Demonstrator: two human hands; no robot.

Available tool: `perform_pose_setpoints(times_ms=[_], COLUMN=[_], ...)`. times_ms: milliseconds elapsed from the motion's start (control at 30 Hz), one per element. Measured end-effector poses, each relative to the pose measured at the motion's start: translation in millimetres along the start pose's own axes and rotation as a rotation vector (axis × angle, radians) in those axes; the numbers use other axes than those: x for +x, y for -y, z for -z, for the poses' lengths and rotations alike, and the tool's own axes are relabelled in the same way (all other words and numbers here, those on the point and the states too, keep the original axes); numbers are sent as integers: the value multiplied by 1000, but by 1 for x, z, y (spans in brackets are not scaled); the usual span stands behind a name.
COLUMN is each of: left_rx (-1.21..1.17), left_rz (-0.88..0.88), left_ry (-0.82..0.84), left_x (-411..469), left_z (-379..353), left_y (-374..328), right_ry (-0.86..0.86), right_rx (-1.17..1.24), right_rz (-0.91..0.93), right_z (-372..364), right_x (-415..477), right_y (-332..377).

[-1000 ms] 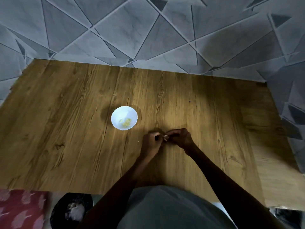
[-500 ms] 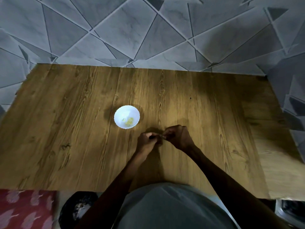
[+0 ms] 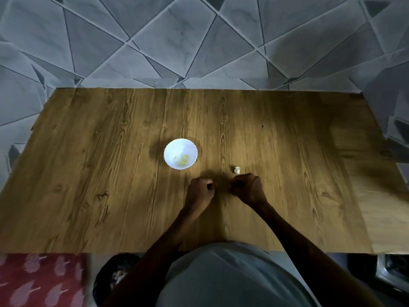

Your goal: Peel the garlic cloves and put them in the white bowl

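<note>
Hands (image 3: pixel 200 189) now parted, garlic clove (image 3: pixel 237 170) on wooden table (image 3: pixel 88 173), tiled floor (image 3: pixel 199 41)

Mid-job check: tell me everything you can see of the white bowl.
The white bowl is small, round and shallow, smooth and slightly glossy; ceramic or plastic, I cannot tell. It stands upright near the middle of the wooden table, with a dark shadow on its left. Inside, toward the near side, lies a small heap of pale yellow pieces, probably peeled garlic. Only the table touches it; the left hand is the nearer one but is clear of it.
</note>
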State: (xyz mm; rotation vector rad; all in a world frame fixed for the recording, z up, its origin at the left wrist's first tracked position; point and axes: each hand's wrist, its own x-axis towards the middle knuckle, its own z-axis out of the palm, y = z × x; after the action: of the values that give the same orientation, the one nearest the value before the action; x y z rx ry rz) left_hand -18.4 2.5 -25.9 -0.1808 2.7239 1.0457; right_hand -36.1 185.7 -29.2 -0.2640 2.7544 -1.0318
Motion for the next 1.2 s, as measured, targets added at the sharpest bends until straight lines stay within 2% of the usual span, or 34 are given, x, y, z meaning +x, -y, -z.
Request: perform_pose_setpoints(times_ms=[167,467,733,833,933,1100,1200], left_rx=[45,-97,-87,-97,-174,-490,-609], left_rz=[-29,-34,-19,-15,-46,-49,24], left_ry=[-39,-59,-3,28,72,220,235], left_x=[2,-2,-7,-8,-9,-10,-10], left_z=[3,12,12,12,16,25,24], left_y=[5,11,22,21,18,1,-5], right_ry=[-11,-52,-117,-90,-55,63,106], right_rx=[18,-39,-279,-269,-88,568,778], right_rz=[-101,-181,-67,-127,-174,-315,-301], right_z=[-5,-14,-27,-26,-19,0,8], right_x=[-5,-17,-22,-16,-15,-23,-26], right_y=[6,16,22,19,13,24,37])
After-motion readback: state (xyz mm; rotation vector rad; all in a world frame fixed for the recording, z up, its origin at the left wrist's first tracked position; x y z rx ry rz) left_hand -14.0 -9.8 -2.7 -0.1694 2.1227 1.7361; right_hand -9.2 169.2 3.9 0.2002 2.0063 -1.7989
